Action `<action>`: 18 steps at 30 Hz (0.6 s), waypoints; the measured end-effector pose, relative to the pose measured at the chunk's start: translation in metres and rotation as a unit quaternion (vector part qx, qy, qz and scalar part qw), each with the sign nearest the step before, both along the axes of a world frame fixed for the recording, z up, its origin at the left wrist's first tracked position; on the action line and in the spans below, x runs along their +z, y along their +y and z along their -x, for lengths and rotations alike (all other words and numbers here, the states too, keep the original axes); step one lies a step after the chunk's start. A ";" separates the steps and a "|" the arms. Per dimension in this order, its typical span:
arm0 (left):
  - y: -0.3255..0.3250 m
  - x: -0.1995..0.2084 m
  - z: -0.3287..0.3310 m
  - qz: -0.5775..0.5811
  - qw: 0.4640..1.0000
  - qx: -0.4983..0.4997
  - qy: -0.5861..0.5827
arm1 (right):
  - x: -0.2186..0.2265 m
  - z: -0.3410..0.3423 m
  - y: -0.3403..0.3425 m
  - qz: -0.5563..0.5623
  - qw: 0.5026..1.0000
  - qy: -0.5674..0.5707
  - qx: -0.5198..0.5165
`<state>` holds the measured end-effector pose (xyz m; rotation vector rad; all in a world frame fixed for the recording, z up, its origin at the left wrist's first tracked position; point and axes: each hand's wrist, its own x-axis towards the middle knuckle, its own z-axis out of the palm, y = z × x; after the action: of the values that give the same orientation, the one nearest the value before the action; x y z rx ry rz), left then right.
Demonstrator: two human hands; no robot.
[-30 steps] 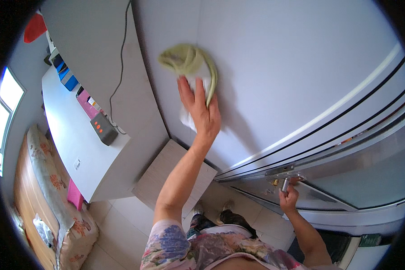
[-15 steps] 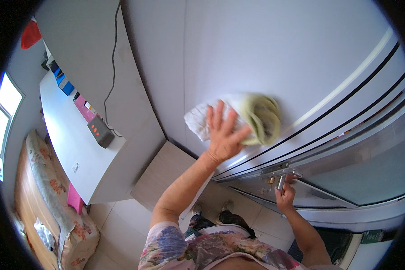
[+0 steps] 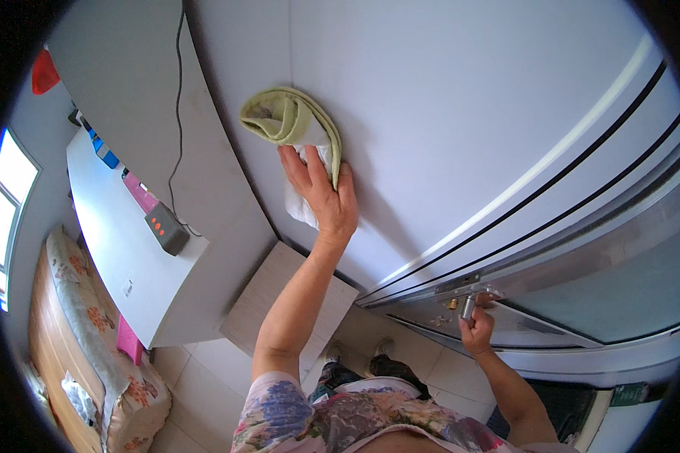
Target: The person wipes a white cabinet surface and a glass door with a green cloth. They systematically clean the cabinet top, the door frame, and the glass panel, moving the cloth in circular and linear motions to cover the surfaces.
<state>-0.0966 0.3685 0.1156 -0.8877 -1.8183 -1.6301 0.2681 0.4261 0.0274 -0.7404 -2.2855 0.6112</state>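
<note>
My left hand [image 3: 323, 198] presses a folded white and pale green cloth [image 3: 281, 113] against a smooth white wall panel [image 3: 446, 113]. Its fingers lie on the white part, with the thumb along the green edge. The green end curls up past my fingertips. Lower right, my right hand [image 3: 477, 332] is closed round the metal handle [image 3: 468, 308] of a door with a glass pane [image 3: 612, 279]. A brass-coloured lock part [image 3: 452, 303] sits beside that handle.
At left stands a grey-white cabinet [image 3: 227, 264] with a power strip [image 3: 166, 229] and its dark cord [image 3: 177, 113]. A low pale wooden box [image 3: 257, 306] is beside its foot. Further left are a flowered cover [image 3: 79, 302] and a window [image 3: 13, 189].
My left hand has slid the cloth left and farther up the panel. The cloth's green end now points up-left instead of right. My right hand stays on the handle.
</note>
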 end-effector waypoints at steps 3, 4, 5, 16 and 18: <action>0.004 -0.007 -0.008 -0.017 1.000 0.008 -0.004 | 0.000 0.000 -0.001 0.005 1.000 -0.010 -0.009; 0.004 -0.010 -0.010 -0.011 1.000 -0.001 0.001 | -0.001 -0.001 0.000 0.006 1.000 -0.004 -0.007; 0.002 -0.012 -0.012 -0.004 1.000 -0.009 0.005 | -0.002 -0.001 0.000 0.009 1.000 0.001 -0.003; -0.007 -0.048 -0.038 0.063 0.997 -0.021 -0.049 | -0.004 -0.008 0.005 0.036 0.999 -0.034 0.009; -0.005 -0.069 -0.039 0.070 0.996 -0.018 -0.054 | -0.009 -0.014 0.012 0.047 0.997 -0.038 0.053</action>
<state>-0.0573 0.3640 0.0463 -0.9126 -2.0233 -1.6159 0.2819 0.4379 0.0188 -0.7017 -2.3910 0.7562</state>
